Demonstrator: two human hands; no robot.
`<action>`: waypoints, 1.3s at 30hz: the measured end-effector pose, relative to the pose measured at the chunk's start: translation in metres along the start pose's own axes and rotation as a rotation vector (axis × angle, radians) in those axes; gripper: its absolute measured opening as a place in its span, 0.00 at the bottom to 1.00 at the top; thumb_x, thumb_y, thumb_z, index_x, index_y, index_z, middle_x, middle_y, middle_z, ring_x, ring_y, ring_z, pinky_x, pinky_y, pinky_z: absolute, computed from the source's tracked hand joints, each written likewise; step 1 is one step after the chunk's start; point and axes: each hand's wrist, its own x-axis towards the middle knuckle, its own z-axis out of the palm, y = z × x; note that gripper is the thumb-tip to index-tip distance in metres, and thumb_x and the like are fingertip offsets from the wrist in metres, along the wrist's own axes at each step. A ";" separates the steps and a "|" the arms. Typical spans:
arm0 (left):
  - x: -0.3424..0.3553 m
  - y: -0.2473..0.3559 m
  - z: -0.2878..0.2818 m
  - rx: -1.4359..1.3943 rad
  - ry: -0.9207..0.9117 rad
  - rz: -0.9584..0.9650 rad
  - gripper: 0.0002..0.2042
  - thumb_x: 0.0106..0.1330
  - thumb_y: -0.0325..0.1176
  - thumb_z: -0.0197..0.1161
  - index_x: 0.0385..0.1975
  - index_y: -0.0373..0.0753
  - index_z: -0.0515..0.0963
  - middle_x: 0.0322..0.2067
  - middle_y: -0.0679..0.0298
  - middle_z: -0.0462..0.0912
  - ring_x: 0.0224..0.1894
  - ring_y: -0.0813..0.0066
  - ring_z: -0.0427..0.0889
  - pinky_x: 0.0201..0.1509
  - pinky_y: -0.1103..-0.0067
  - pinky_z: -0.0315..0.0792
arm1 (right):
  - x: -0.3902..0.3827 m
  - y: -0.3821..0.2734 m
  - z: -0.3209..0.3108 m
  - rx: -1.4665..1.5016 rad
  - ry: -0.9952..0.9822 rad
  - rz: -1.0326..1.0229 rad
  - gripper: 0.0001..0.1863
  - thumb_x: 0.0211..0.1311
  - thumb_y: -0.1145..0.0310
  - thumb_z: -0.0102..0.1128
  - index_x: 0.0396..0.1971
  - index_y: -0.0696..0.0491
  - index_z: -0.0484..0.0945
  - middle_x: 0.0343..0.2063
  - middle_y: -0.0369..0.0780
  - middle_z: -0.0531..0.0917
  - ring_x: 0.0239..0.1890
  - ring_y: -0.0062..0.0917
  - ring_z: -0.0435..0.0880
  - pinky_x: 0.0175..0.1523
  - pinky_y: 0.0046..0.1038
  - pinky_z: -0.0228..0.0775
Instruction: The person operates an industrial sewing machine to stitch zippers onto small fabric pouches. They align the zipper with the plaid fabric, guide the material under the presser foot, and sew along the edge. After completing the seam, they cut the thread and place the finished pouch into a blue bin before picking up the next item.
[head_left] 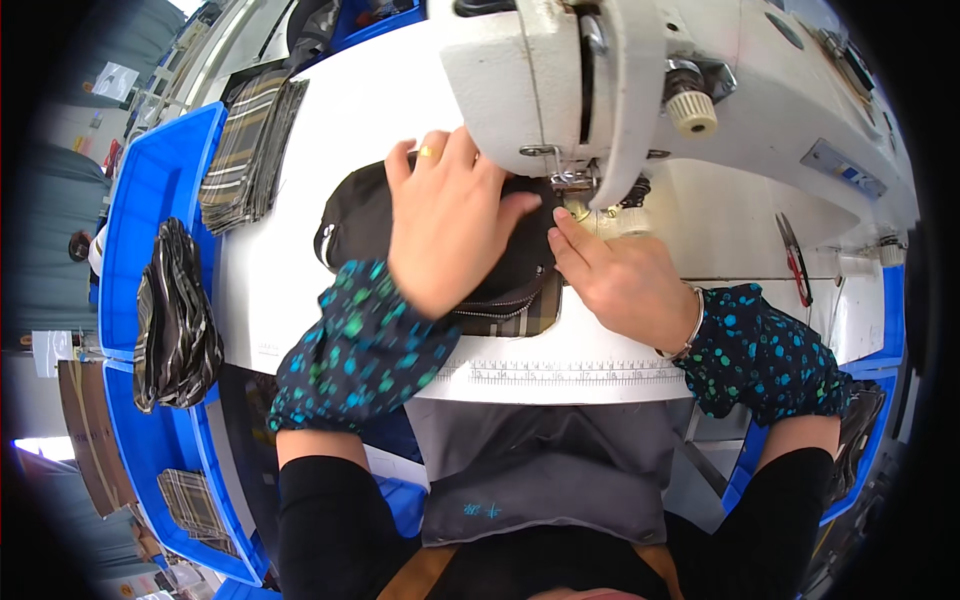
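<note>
A black fabric pouch piece [355, 215] with a zipper and a plaid lower part [520, 312] lies on the white table, its right edge by the presser foot [572, 182] of a white sewing machine [620, 90]. My left hand [450, 215], with a gold ring, rests on top of the piece with fingers spread and thumb stretched toward the presser foot. My right hand [622, 280] is at the piece's right edge just below the needle area, index and middle fingers extended, the others curled; its thumb is hidden. The fingertips seem to grip that edge.
Stacked plaid fabric pieces [255, 150] lie at the table's left. Blue bins [165, 165] line the left side, with a striped fabric bundle [178, 315] over them. Red-handled snips [795, 260] lie at right. A ruler strip [570, 373] runs along the front edge.
</note>
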 end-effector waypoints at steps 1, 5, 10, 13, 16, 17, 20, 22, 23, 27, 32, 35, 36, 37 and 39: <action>-0.005 0.002 -0.021 -0.146 -0.163 0.018 0.20 0.59 0.44 0.76 0.47 0.40 0.82 0.39 0.61 0.82 0.46 0.57 0.82 0.54 0.59 0.71 | 0.002 0.001 0.001 0.002 0.011 0.000 0.19 0.56 0.72 0.62 0.46 0.65 0.86 0.48 0.56 0.88 0.21 0.23 0.83 0.26 0.26 0.74; -0.038 0.018 -0.048 -0.352 -0.546 0.061 0.24 0.58 0.39 0.76 0.54 0.40 0.78 0.31 0.61 0.85 0.36 0.58 0.86 0.47 0.66 0.76 | 0.003 -0.002 0.002 0.020 0.024 0.030 0.18 0.55 0.71 0.63 0.44 0.64 0.86 0.43 0.51 0.89 0.20 0.21 0.82 0.24 0.26 0.71; -0.043 0.022 -0.039 -0.328 -0.423 0.075 0.21 0.57 0.30 0.71 0.53 0.40 0.80 0.28 0.63 0.85 0.34 0.62 0.86 0.46 0.67 0.76 | -0.012 -0.029 -0.018 -0.013 0.064 -0.088 0.16 0.52 0.67 0.65 0.38 0.60 0.87 0.41 0.49 0.89 0.19 0.17 0.77 0.24 0.24 0.67; -0.042 0.027 -0.035 -0.297 -0.353 0.068 0.19 0.58 0.29 0.70 0.51 0.40 0.82 0.26 0.66 0.84 0.31 0.65 0.85 0.45 0.69 0.75 | -0.010 -0.035 -0.017 -0.021 0.089 -0.152 0.17 0.52 0.66 0.64 0.39 0.62 0.87 0.43 0.53 0.89 0.19 0.17 0.76 0.24 0.23 0.65; -0.046 0.030 -0.028 -0.180 -0.283 0.117 0.17 0.58 0.29 0.69 0.49 0.41 0.85 0.23 0.68 0.81 0.28 0.68 0.83 0.43 0.70 0.73 | -0.012 -0.036 -0.014 -0.055 0.029 -0.169 0.16 0.52 0.67 0.64 0.38 0.62 0.87 0.41 0.55 0.90 0.17 0.17 0.76 0.23 0.22 0.64; -0.047 0.031 -0.030 -0.132 -0.288 0.139 0.17 0.57 0.29 0.69 0.48 0.41 0.86 0.23 0.69 0.81 0.27 0.69 0.82 0.42 0.71 0.73 | -0.012 -0.036 -0.014 -0.060 0.034 -0.169 0.16 0.52 0.68 0.64 0.37 0.63 0.88 0.41 0.56 0.90 0.17 0.17 0.75 0.23 0.22 0.64; -0.049 0.034 -0.027 -0.083 -0.261 0.173 0.18 0.55 0.31 0.68 0.48 0.42 0.86 0.22 0.70 0.78 0.25 0.71 0.80 0.40 0.71 0.71 | -0.012 -0.038 -0.014 -0.074 0.044 -0.166 0.16 0.51 0.68 0.63 0.36 0.63 0.88 0.40 0.57 0.90 0.16 0.18 0.75 0.22 0.22 0.64; -0.049 0.036 -0.028 -0.070 -0.253 0.174 0.19 0.53 0.31 0.68 0.47 0.42 0.86 0.22 0.71 0.78 0.25 0.72 0.80 0.39 0.72 0.70 | -0.011 -0.040 -0.013 -0.071 0.048 -0.159 0.16 0.51 0.68 0.63 0.36 0.63 0.87 0.40 0.57 0.90 0.16 0.18 0.75 0.22 0.22 0.64; -0.049 0.038 -0.029 -0.061 -0.259 0.170 0.19 0.53 0.32 0.68 0.47 0.41 0.86 0.23 0.71 0.79 0.25 0.72 0.80 0.39 0.72 0.70 | -0.011 -0.040 -0.013 -0.073 0.045 -0.158 0.17 0.51 0.68 0.63 0.36 0.64 0.87 0.40 0.57 0.90 0.16 0.18 0.75 0.22 0.22 0.64; -0.048 0.046 -0.027 -0.060 -0.273 0.163 0.20 0.52 0.33 0.68 0.47 0.41 0.86 0.24 0.72 0.79 0.26 0.72 0.81 0.38 0.72 0.69 | -0.012 -0.040 -0.013 -0.048 0.030 -0.150 0.18 0.50 0.68 0.62 0.38 0.65 0.87 0.41 0.58 0.90 0.16 0.18 0.75 0.22 0.23 0.65; -0.044 0.043 -0.020 -0.055 -0.300 0.133 0.19 0.53 0.33 0.68 0.47 0.41 0.86 0.24 0.71 0.81 0.28 0.70 0.83 0.38 0.72 0.70 | -0.009 -0.038 -0.012 -0.057 0.024 -0.140 0.19 0.49 0.68 0.62 0.38 0.66 0.86 0.42 0.58 0.89 0.17 0.18 0.77 0.22 0.23 0.67; -0.039 0.040 -0.009 -0.070 -0.270 0.102 0.17 0.56 0.33 0.68 0.46 0.41 0.86 0.24 0.70 0.82 0.29 0.69 0.84 0.39 0.72 0.71 | -0.007 -0.031 -0.004 -0.076 0.042 -0.118 0.19 0.49 0.68 0.62 0.39 0.65 0.85 0.41 0.58 0.89 0.17 0.18 0.78 0.23 0.23 0.69; -0.036 0.039 -0.005 -0.082 -0.258 0.094 0.16 0.56 0.33 0.68 0.46 0.41 0.86 0.24 0.70 0.83 0.29 0.68 0.84 0.39 0.72 0.71 | -0.007 -0.030 -0.004 -0.084 0.033 -0.107 0.19 0.49 0.68 0.62 0.39 0.65 0.85 0.41 0.58 0.89 0.17 0.19 0.79 0.23 0.23 0.70; -0.034 0.039 -0.005 -0.082 -0.246 0.093 0.15 0.58 0.33 0.68 0.45 0.40 0.86 0.24 0.69 0.83 0.29 0.67 0.85 0.39 0.72 0.72 | -0.007 -0.028 -0.003 -0.093 0.023 -0.094 0.19 0.49 0.68 0.62 0.39 0.65 0.85 0.41 0.58 0.89 0.17 0.19 0.79 0.24 0.23 0.71; -0.034 0.037 -0.003 -0.079 -0.223 0.090 0.14 0.59 0.33 0.68 0.45 0.41 0.87 0.26 0.70 0.83 0.29 0.69 0.84 0.37 0.72 0.73 | -0.006 -0.026 -0.003 -0.064 0.029 -0.083 0.18 0.50 0.68 0.62 0.38 0.65 0.86 0.41 0.58 0.89 0.17 0.20 0.80 0.24 0.24 0.71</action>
